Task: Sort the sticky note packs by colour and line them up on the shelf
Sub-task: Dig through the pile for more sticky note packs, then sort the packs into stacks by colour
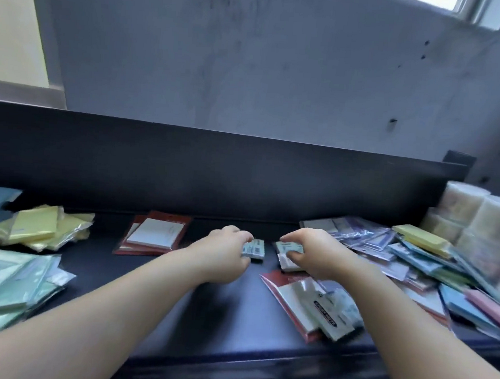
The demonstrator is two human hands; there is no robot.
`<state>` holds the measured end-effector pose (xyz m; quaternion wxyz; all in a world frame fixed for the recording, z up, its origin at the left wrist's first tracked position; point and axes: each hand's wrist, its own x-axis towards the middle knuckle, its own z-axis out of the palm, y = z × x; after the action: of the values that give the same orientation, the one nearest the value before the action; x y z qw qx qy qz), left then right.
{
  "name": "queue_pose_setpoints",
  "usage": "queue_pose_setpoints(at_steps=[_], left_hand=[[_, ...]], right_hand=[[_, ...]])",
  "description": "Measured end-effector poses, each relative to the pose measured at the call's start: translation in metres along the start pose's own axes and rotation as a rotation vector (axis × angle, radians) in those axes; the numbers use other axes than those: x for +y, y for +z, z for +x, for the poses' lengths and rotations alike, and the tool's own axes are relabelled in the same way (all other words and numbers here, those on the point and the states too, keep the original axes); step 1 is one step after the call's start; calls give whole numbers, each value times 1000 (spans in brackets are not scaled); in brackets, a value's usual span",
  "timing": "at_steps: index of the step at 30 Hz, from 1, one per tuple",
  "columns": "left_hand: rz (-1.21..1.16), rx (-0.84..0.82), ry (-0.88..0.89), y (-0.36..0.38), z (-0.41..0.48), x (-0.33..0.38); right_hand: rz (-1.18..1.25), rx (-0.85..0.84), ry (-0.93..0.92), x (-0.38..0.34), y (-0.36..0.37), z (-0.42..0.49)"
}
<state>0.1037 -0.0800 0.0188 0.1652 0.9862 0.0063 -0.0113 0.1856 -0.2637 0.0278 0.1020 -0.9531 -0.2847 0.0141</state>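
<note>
Each pinching what looks like a small grey-green pack, the left hand [226, 254] and right hand [312, 253] could nudge the loose mixed heap [415, 260] just right of them, spilling colours together.

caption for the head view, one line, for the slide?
Left hand and right hand each hold a small pack over a dark shelf, sorted yellow and green piles left, mixed heap right.

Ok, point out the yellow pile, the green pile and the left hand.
yellow pile [37, 227], head view, top pack's face.
green pile [5, 284], head view, top pack's wrapper.
left hand [223, 252], head view, back of hand.
</note>
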Motion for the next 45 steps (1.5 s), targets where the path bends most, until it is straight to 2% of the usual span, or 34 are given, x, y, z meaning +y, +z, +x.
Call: queue_pose_setpoints(at_steps=[6, 9, 13, 16, 21, 26, 28, 31, 33, 38, 42, 45], left_hand=[[160, -89, -123, 23, 42, 10], [193, -31, -187, 27, 49, 7], [323, 29, -233, 25, 41, 13], [313, 82, -263, 27, 30, 15], [163, 212, -337, 23, 2, 11], [3, 401, -378, 20, -22, -3], [-153, 517, -434, 17, -29, -6], [-549, 661, -490, 14, -41, -6], [-760, 709, -477, 15, -51, -6], [-941, 829, -429, 18, -78, -20], [-939, 983, -460, 10, -105, -49], [-906, 1158, -483, -3, -131, -84]], right_hand=[[-21, -168, -75, 44, -5, -4], [-26, -212, -99, 57, -1, 1], [-79, -151, -168, 60, 3, 2], [-104, -7, -255, 58, 7, 2], [113, 193, -298, 57, 8, 9], [544, 243, -258, 46, 4, 14], [714, 221, -256, 40, 2, 13], [940, 126, -265, 26, -1, 9], [982, 85, -284, 16, -2, 6], [908, 92, -345, -19, 0, -1], [977, 53, -360, -59, 4, -7], [1065, -10, -350, -99, 10, -5]])
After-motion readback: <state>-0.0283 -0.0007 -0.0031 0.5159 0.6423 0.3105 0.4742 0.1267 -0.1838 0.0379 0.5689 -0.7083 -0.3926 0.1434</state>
